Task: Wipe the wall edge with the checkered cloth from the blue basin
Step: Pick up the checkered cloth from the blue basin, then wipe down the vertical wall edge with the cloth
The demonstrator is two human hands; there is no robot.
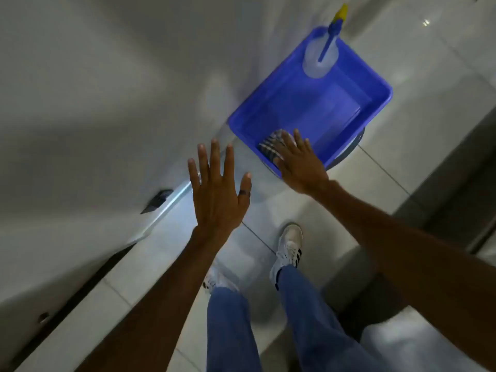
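The floor [402, 162] is made of big, shiny, pale grey tiles with thin dark lines between them. A deep blue plastic basin [375, 89] shaped like a box stands near the white wall. It seems to sit on a round grey thing, so it may not touch the tiles. The person's 2 white shoes with black stripes [290, 248] stand on the tiles, well apart from the basin.

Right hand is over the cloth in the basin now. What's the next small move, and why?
Probably close the right hand on the checkered cloth and lift it out. Its fingers are spread, not gripping, and the cloth lies in the near corner of the blue basin. The left hand is open and empty.
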